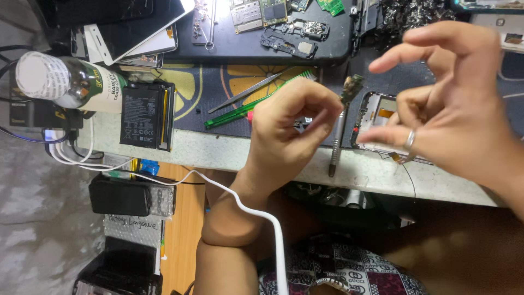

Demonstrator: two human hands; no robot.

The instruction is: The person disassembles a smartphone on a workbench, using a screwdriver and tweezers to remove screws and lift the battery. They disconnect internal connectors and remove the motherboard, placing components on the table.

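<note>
My left hand (286,131) is curled into a loose fist over the table's front edge, thumb and forefinger tips meeting. Right beside those tips a slim metal tool (335,147) points away from me, with a small circuit piece (352,87) at its far end; whether the hand grips the tool I cannot tell. My right hand (453,109), wearing a ring, hovers at the right with fingers spread and curved, holding nothing I can see. Below it lies an opened phone frame (374,112), partly hidden by the hand.
On the patterned mat (188,82) lie green plastic tools (245,108) and metal tweezers (245,93). A phone battery (144,116) and a bottle (73,82) sit at the left. A black tray (245,52) of circuit boards stands behind, and a white cable (256,210) crosses my forearm.
</note>
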